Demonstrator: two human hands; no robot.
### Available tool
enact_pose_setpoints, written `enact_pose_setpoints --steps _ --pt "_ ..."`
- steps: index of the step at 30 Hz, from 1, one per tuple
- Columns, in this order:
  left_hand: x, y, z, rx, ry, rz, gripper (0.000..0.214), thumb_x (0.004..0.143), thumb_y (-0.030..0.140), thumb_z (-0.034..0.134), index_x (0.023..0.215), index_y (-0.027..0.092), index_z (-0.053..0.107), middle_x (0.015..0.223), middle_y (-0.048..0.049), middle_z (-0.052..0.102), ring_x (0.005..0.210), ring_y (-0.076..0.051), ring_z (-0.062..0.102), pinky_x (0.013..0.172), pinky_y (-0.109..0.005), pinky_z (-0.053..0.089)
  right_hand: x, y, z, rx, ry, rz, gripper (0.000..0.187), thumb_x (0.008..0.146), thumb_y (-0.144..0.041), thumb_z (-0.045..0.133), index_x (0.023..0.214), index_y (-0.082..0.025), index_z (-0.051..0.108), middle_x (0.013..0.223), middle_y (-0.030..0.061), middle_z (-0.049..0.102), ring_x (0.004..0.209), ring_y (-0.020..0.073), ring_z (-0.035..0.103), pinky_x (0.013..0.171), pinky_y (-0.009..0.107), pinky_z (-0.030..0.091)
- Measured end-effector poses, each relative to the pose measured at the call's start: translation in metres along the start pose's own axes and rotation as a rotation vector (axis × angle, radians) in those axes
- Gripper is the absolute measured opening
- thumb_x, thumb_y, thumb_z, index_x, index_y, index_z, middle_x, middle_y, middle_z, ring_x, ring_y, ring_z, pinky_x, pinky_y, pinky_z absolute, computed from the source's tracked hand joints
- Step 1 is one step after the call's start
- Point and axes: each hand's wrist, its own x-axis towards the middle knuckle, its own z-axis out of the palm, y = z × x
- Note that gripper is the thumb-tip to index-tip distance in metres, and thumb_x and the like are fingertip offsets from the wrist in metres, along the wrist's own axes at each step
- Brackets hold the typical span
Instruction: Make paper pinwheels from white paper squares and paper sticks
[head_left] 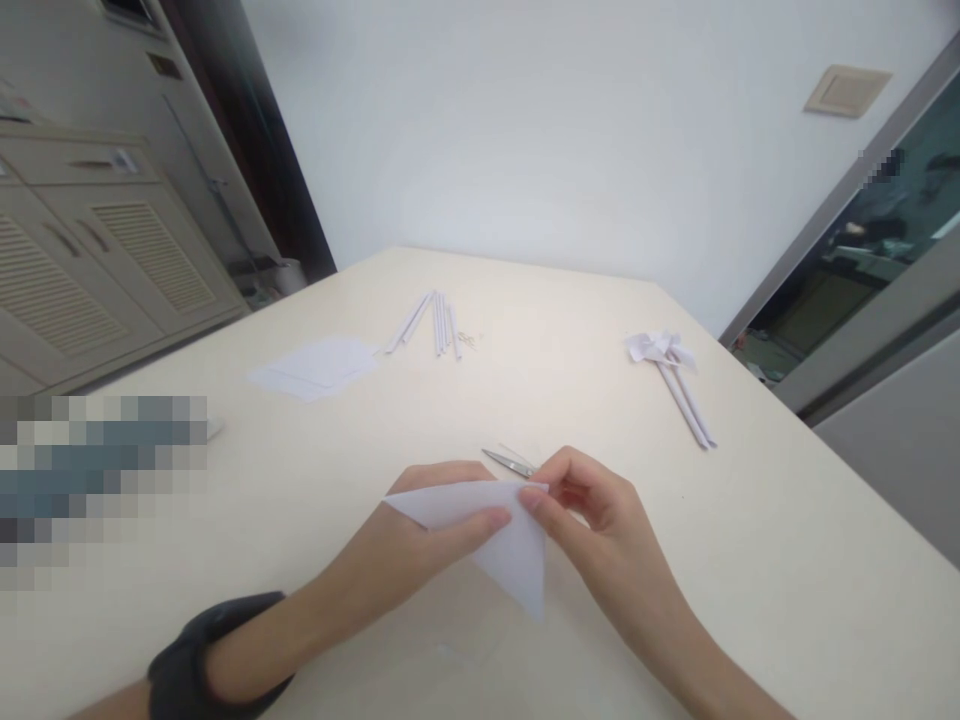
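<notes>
A white sheet folded into a triangle (517, 545) is held just above the cream table (787, 540), near its front edge. My left hand (427, 535) pinches the triangle's upper left part, thumb on top. My right hand (592, 510) pinches its upper right corner between thumb and forefinger. Small scissors (508, 462) lie on the table just behind my fingers, their handles hidden by my right hand. A dark band wraps my left wrist (202, 655).
Flat white sheets (319, 366) lie at the middle left, several rolled paper sticks (435, 322) behind them. A finished paper pinwheel on sticks (671, 370) lies at the right. Cabinets (82, 260) stand to the left; a blurred patch covers the left edge.
</notes>
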Motion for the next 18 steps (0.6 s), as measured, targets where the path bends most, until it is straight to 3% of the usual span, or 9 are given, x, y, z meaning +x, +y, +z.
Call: enact_pose_setpoints --steps 3,6,10,13,18 --pt "-0.002 0.000 0.001 -0.047 -0.020 -0.058 0.011 0.075 0.032 0.062 0.069 0.024 0.064 0.065 0.0024 0.061 0.061 -0.016 0.055 0.051 -0.021 0.039 0.000 0.001 0.000 0.005 0.009 -0.014 0.015 0.078 -0.029 0.060 0.065 -0.022 0.056 0.063 -0.0001 0.058 0.061 0.0151 0.053 0.053 0.026 0.040" --pt "-0.004 -0.007 0.004 -0.111 0.005 -0.166 0.014 0.071 0.032 0.067 0.084 0.026 0.066 0.077 0.0013 0.067 0.071 -0.020 0.061 0.060 -0.025 0.046 0.000 0.003 -0.001 0.021 0.019 -0.002 0.017 0.079 -0.033 0.059 0.067 -0.022 0.054 0.065 0.0005 0.057 0.061 0.0152 0.052 0.053 0.026 0.040" --pt "-0.003 -0.021 0.002 -0.196 0.002 -0.118 0.018 0.076 0.034 0.064 0.091 0.025 0.067 0.088 -0.0013 0.070 0.086 -0.024 0.063 0.074 -0.031 0.050 0.000 0.005 -0.002 0.030 -0.027 0.019 0.019 0.081 -0.037 0.057 0.069 -0.022 0.053 0.066 0.0004 0.054 0.063 0.0155 0.051 0.054 0.027 0.039" --pt "-0.002 -0.026 -0.001 -0.261 -0.015 -0.110 0.018 0.080 0.036 0.059 0.088 0.023 0.068 0.083 -0.0023 0.069 0.080 -0.023 0.063 0.068 -0.031 0.051 0.001 0.006 -0.001 -0.023 -0.063 0.026 0.018 0.080 -0.034 0.058 0.067 -0.022 0.053 0.067 0.0001 0.056 0.063 0.0157 0.052 0.055 0.027 0.039" --pt "0.000 -0.015 0.003 -0.210 0.056 -0.188 0.021 0.069 0.039 0.068 0.076 0.019 0.066 0.071 -0.0023 0.067 0.068 -0.023 0.063 0.056 -0.028 0.049 0.001 0.004 0.003 -0.093 -0.101 0.034 0.015 0.078 -0.029 0.060 0.067 -0.021 0.055 0.066 -0.0006 0.057 0.063 0.0146 0.053 0.055 0.025 0.041"
